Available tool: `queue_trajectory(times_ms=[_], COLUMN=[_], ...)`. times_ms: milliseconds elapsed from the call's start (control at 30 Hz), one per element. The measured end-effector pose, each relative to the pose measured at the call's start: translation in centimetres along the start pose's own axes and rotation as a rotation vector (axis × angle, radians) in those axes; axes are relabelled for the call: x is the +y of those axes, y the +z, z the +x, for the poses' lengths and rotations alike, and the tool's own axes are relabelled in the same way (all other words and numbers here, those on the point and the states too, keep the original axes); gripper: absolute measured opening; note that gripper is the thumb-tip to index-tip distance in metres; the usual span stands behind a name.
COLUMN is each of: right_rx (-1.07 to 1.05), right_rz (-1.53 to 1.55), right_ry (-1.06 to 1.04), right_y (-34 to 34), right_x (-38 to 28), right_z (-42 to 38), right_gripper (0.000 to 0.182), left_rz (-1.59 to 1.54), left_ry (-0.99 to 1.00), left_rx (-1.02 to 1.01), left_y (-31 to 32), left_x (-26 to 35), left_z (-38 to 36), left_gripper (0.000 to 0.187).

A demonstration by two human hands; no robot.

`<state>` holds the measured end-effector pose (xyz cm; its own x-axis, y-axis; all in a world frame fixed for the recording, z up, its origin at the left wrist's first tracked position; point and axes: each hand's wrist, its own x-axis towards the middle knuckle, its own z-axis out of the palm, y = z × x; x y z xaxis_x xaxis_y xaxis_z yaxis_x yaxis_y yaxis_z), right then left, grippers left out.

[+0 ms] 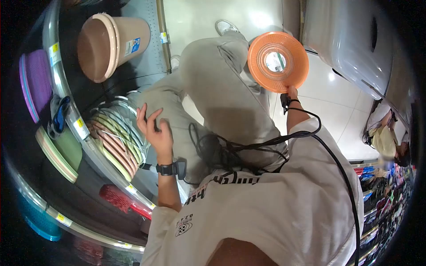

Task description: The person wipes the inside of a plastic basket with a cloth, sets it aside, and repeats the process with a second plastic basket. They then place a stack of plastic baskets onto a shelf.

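Observation:
My right hand (291, 92) grips the rim of a round orange plastic basket (300, 62), which has a slatted wall and a white-and-green label inside. Most of its fingers are hidden by the basket. On the other side, my left hand (155, 128) is raised with fingers apart and bent, holding nothing. It is nearest to a stack of pastel, curved-rimmed items (116, 148) on the shelf, without touching them. A black cable (306, 134) runs from my right wrist across my lap.
A beige bin (141, 35) lies on its side at the upper left. Shelf rails (73, 117) curve down the left, with purple (37, 84), green (62, 153) and blue (40, 219) containers. A large grey glossy object (355, 40) stands upper right. Another person (384, 137) is at far right.

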<state>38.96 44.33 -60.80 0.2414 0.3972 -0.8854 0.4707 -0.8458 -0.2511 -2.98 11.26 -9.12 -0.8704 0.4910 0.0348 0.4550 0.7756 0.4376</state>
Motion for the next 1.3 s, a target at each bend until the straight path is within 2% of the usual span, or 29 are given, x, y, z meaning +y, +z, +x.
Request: queue_trajectory(times_ms=[67, 167, 233, 267, 300, 367, 467, 567, 633, 667, 700, 767, 867, 1167, 1233, 1267, 1300], right_rx=[-0.014, 0.004, -0.118, -0.112, -0.23, -0.344, -0.399, -0.436, -0.734, -0.786, -0.828, -0.846, -0.833, -0.891, -0.85, -0.816, -0.858], right_rz=[-0.051, -0.14, -0.001, -0.084, -0.106, 0.144, 0.138, 0.014, -0.147, -0.085, -0.118, -0.142, -0.1, -0.014, 0.024, -0.071, -0.025], right_ry=[-0.068, -0.011, -0.044, 0.015, -0.02, -0.034, -0.035, 0.014, -0.061, -0.325, -0.321, -0.181, -0.134, -0.267, -0.509, -0.618, -0.663], right_y=[0.0, -1.1, -2.0, -2.6, -4.2, -5.7, -8.6, -11.8, -15.3, -13.5, -13.7, -15.0, -15.7, -15.1, -12.7, -13.2, -12.3], right_x=[-1.2, -5.4, -5.3, -5.7, -4.6, -4.7, -7.8, -9.0, -9.8, -10.7, -10.7, -10.9, -12.2, -18.1, -19.5, -21.6, -22.7], right_z=[-0.8, -8.3, -8.8, -9.0, -6.4, -9.0, -18.1, -20.7, -21.9, -30.7, -30.9, -26.5, -24.6, -26.7, -29.4, -24.8, -26.4], right_gripper=[0.043, 0.039, 0.029, 0.027, 0.026, 0.028, 0.031, 0.03, 0.032, 0.038, 0.04, 0.044, 0.05, 0.066, 0.069, 0.073, 0.075], left_rz=[-0.001, -0.005, -0.01, -0.013, -0.016, -0.056, -0.08, -0.119, -0.189, -0.189, -0.208, -0.285, -0.217, -0.262, -0.301, -0.315, -0.327], left_ry=[-0.002, 0.003, -0.002, 0.01, 0.02, 0.008, 0.042, 0.061, 0.076, 0.059, 0.073, 0.049, -0.032, 0.001, -0.015, -0.021, -0.031], left_rx=[0.009, 0.029, 0.057, 0.069, 0.083, 0.142, 0.183, 0.218, 0.243, 0.252, 0.289, 0.313, 0.324, 0.239, 0.184, 0.177, 0.167], left_y=[-0.2, -0.4, -0.7, -0.7, -0.7, -0.8, -0.9, -0.9, -0.3, -0.5, -0.9, -1.4, -1.9, -1.1, -1.0, -1.1, -1.4], left_x=[-0.3, -1.0, -1.3, -1.7, -2.0, -2.7, -4.1, -5.7, -7.1, -7.1, -6.9, -6.8, -6.9, -6.5, -6.7, -6.8, -6.6], left_z=[-0.2, -0.7, -0.9, -1.1, -1.2, -1.7, -2.3, -3.2, -4.0, -4.2, -4.4, -4.9, -5.7, -5.4, -5.2, -5.0, -5.3], left_gripper=[0.03, 0.03, 0.03, 0.03, 0.03, 0.029, 0.028, 0.031, 0.029, 0.028, 0.027, 0.024, 0.024, 0.023, 0.027, 0.028, 0.03])
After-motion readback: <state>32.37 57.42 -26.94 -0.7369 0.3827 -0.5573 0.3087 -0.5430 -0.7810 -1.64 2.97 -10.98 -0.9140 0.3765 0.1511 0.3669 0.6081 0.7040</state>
